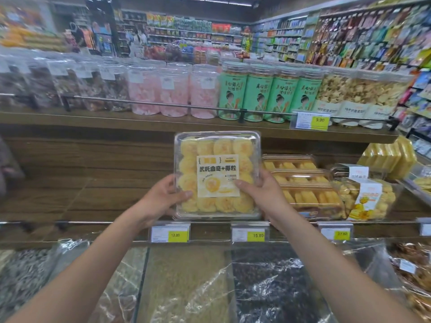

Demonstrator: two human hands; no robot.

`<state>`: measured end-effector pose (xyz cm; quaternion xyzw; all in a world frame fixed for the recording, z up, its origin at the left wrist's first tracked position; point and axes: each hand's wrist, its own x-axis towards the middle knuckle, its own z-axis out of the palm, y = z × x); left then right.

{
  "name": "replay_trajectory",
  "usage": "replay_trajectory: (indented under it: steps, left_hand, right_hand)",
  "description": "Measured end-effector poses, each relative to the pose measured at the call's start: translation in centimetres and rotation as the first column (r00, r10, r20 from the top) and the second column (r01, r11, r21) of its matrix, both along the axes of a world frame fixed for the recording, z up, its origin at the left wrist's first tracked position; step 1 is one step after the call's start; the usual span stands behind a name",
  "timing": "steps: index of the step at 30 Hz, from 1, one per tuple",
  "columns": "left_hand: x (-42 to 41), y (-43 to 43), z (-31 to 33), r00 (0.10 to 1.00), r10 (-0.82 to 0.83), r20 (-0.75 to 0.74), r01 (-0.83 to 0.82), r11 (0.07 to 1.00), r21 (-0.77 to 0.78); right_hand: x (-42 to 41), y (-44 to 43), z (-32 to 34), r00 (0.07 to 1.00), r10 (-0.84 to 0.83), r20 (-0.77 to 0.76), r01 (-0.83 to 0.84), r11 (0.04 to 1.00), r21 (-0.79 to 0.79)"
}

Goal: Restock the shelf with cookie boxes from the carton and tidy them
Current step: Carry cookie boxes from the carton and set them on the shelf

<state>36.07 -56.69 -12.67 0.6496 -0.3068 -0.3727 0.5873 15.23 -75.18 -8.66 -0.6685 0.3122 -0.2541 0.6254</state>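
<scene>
**Cookie box up at the shelf edge, and a few ways we could fumble it**

Closest to us, the film-covered bulk bins (186, 287) sit right below, so anything we drop lands there. Just past them, the front rail (93, 222) and its price tags (169, 233) look like what the box's bottom edge could snag on going in. Our left grip (163, 197) and right grip (258, 192) are both clamped on the cookie box (217, 173), thumbs on the lid, holding only the lower corners. The box stands upright, label toward us, at the front of the wooden shelf (105, 197), and we can't tell if it's touching down. With slick plastic and a low hold, we reckon it could tip or slip, and squeezing harder might pop the lid. The stacked trays (310, 194) sit just beside our right grip, so a sloppy slide could knock them crooked.
</scene>
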Motion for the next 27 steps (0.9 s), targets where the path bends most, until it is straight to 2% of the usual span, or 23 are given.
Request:
replay_trajectory:
  steps: [4, 7, 12, 17, 20, 23, 27]
  left_hand:
    - [1.3, 0.3, -1.1, 0.996, 0.079, 0.037, -0.08, 0.997, 0.017]
    - [1.7, 0.1, -2.1, 0.989, 0.103, 0.107, -0.109, 0.993, 0.053]
    - [2.3, -1.4, -3.9, 0.97, 0.168, 0.178, -0.181, 0.982, 0.061]
    - [3.7, -3.3, -5.7, 0.921, 0.162, 0.353, -0.24, 0.952, 0.188]
    - [3.6, -4.3, -6.4, 0.883, 0.185, 0.432, -0.297, 0.932, 0.207]
    - [3.4, -5.0, -7.2, 0.868, 0.231, 0.44, -0.344, 0.918, 0.196]
    - [3.4, -5.5, -7.3, 0.861, 0.246, 0.445, -0.356, 0.916, 0.184]
  right_hand:
    - [0.6, 0.9, -1.3, 0.974, 0.028, -0.227, -0.078, 0.973, -0.215]
    - [1.2, 1.1, -2.8, 0.957, 0.038, -0.287, -0.099, 0.975, -0.201]
    - [2.5, 0.6, -4.6, 0.959, 0.019, -0.284, -0.048, 0.994, -0.094]
    - [3.6, 0.4, -5.6, 0.968, -0.049, -0.245, 0.043, 0.999, -0.029]
    - [4.1, 0.3, -5.9, 0.964, -0.101, -0.248, 0.094, 0.995, -0.039]
    - [4.2, 0.3, -5.8, 0.956, -0.149, -0.254, 0.134, 0.988, -0.078]
    - [4.1, 0.8, -7.0, 0.931, -0.147, -0.335, 0.076, 0.974, -0.215]
